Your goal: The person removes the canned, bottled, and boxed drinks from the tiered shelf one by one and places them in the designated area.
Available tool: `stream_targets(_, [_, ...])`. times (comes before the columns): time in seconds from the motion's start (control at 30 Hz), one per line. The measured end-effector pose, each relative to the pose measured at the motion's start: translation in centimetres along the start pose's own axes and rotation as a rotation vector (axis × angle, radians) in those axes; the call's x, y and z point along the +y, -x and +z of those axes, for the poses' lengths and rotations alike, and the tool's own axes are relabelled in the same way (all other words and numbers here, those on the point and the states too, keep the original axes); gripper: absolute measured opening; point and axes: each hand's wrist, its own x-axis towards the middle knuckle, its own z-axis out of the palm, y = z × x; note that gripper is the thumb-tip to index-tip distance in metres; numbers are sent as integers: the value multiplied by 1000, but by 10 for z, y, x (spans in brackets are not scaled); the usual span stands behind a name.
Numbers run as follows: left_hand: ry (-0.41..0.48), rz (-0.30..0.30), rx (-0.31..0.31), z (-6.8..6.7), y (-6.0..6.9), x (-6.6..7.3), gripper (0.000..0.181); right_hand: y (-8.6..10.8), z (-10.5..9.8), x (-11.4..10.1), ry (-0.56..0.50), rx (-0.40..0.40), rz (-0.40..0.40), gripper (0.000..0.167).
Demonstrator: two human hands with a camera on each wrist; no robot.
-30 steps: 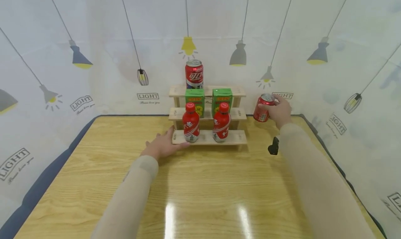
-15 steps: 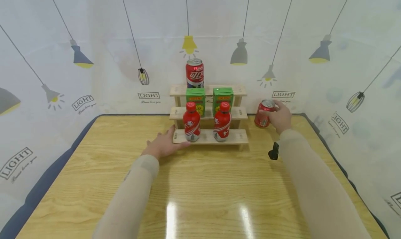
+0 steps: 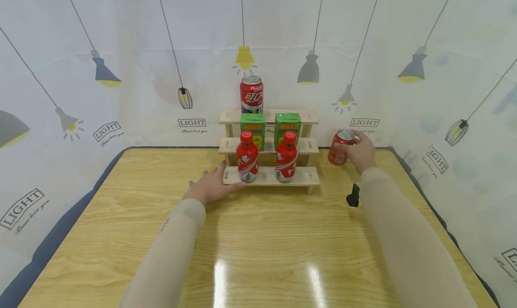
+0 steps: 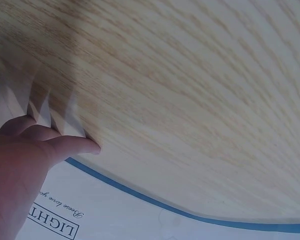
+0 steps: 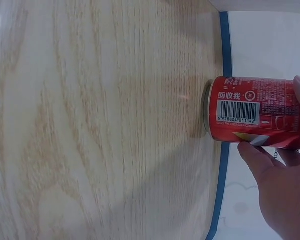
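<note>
My right hand (image 3: 361, 151) grips a red soda can (image 5: 262, 112) around its upper part, to the right of a three-tier wooden rack (image 3: 266, 177). The can is upright, its base at the tabletop and its barcode facing the right wrist camera. At the rack's left end, my left hand (image 3: 210, 187) rests with fingers spread and the thumb along the bottom tier's front edge. On that tier stand two red bottles (image 3: 247, 157) (image 3: 286, 157). Two green drink cartons (image 3: 258, 124) (image 3: 287, 121) occupy the middle tier, and another red soda can (image 3: 251, 94) is on the top tier at left.
The wood-grain table (image 3: 258, 236) ends at a dark blue border (image 3: 173, 147). Behind and at both sides hangs a pale lamp-print cloth (image 3: 141, 74), close to the back of the rack. A small black object (image 3: 353, 195) sits at the right wrist.
The can in my right hand has come down from above the table to its surface, mostly in the first half second. The left hand and the rack have stayed in place.
</note>
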Motion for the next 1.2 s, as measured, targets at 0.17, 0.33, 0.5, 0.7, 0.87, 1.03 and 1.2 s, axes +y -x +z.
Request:
stream_targets(0.17, [3, -3, -2, 0, 0, 1, 137, 0, -2, -3, 13, -11, -1, 87])
stream_targets(0.33, [5, -6, -9, -1, 1, 1, 136, -2, -3, -5, 39, -22, 22, 89])
stream_targets(0.5, [10, -9, -17, -1, 1, 1, 137, -6, -7, -5, 75, -33, 14, 90])
stream_targets(0.7, [6, -10, -15, -2, 1, 2, 137, -13, -16, -9, 93, -72, -15, 93])
stream_targets(0.87, [12, -14, -14, -1, 0, 0, 139, -13, -24, -28, 137, -71, -26, 91])
stream_targets(1.03, [15, -12, -12, 0, -2, -1, 139, -6, -30, -55, 163, -45, -27, 91])
stream_targets(1.2, [9, -5, -9, 0, -2, -1, 139, -1, -28, -80, 168, -32, -21, 88])
